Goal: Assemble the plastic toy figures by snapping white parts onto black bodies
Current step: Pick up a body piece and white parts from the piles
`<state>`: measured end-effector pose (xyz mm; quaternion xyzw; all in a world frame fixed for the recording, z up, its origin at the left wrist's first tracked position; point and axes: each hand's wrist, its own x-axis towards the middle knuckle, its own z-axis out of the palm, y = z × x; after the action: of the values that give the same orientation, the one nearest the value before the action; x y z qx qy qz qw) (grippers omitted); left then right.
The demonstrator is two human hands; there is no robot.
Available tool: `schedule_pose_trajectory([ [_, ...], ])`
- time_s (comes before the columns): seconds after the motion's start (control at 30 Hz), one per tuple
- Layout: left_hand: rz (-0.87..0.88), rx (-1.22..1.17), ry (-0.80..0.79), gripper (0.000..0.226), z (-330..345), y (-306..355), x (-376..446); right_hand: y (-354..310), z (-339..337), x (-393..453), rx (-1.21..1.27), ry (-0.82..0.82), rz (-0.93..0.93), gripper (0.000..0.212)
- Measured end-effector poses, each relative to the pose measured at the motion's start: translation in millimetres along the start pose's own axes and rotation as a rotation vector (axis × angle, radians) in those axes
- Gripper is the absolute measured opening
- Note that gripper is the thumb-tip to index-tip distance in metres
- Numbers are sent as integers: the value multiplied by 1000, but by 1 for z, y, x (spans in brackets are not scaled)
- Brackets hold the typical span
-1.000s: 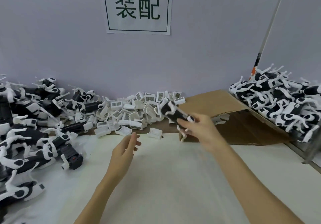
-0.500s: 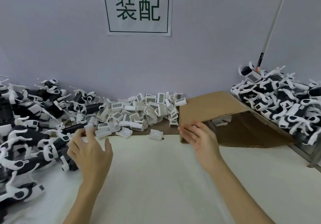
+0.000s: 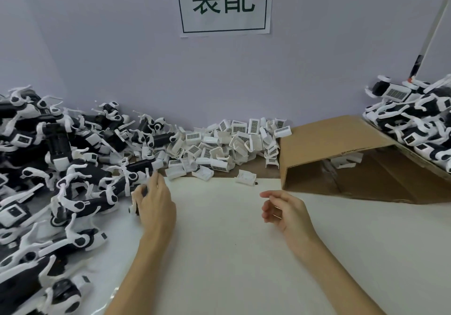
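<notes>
A black toy body [image 3: 138, 201] with white fittings is lying at the near edge of the left-hand heap, on the white work surface [image 3: 231, 253], and the left hand [image 3: 156, 204] is closing over it: the fingers [image 3: 158, 182] are curling down around its top, with the thumb side hidden behind the part, so the grasp is reading as a partial wrap rather than a confirmed lift. The right hand [image 3: 285, 211] is hovering above the surface well apart from the left, palm turned inward, its fingers loosely bent and narrowly parted, touching nothing and holding nothing. Just left of the grasped piece, the pile of unfinished black bodies [image 3: 53, 168] is spreading along the left side of the surface toward the wall. Behind both hands, against the wall, a heap of white clip parts [image 3: 227, 143] with barcode-like labels is lying, and one stray white part [image 3: 246, 177] is sitting alone at the rear edge of the white surface. To the right, a folded cardboard sheet [image 3: 329, 143] is forming a low tent, with a few white parts showing under it. At far right, a stack of assembled figures [image 3: 419, 124] is resting in a raised heap. Above, a paper sign [image 3: 224, 4] with two printed characters is hanging on the wall.
</notes>
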<state>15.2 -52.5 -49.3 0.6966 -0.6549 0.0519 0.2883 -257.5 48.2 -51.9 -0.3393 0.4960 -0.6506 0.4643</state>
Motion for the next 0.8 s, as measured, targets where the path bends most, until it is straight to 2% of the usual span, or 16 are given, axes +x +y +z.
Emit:
schedule_pose_trajectory([
  [0.1, 113, -216, 25, 76, -5, 18, -8, 2, 1, -2, -35, -17, 5, 33],
  [0.2, 323, -417, 97, 78, -7, 38, -19, 1, 1, -4, -26, -24, 17, 30],
  [0.3, 540, -663, 130, 69, -13, 62, -35, -2, 5, -7, 56, -48, 70, 20],
  [0.37, 612, -783, 152, 53, -18, 78, -47, -3, 8, -8, 180, -92, 162, 27],
  [0.5, 596, -1023, 78, 51, -19, 97, -65, -8, 9, -12, 291, -262, 247, 44],
  [0.57, 600, -1083, 19, 52, -19, 98, -66, -9, 8, -12, 308, -238, 216, 46],
  [0.67, 563, -1050, -19, 35, -15, 96, -63, -8, 7, -9, 378, -152, 203, 43],
  [0.73, 473, -944, -61, 48, -8, 91, -62, -9, 6, -7, 429, -140, 189, 43],
  [0.8, 300, -955, -292, 70, -5, 88, -61, -10, 5, -7, 470, -149, 173, 46],
])
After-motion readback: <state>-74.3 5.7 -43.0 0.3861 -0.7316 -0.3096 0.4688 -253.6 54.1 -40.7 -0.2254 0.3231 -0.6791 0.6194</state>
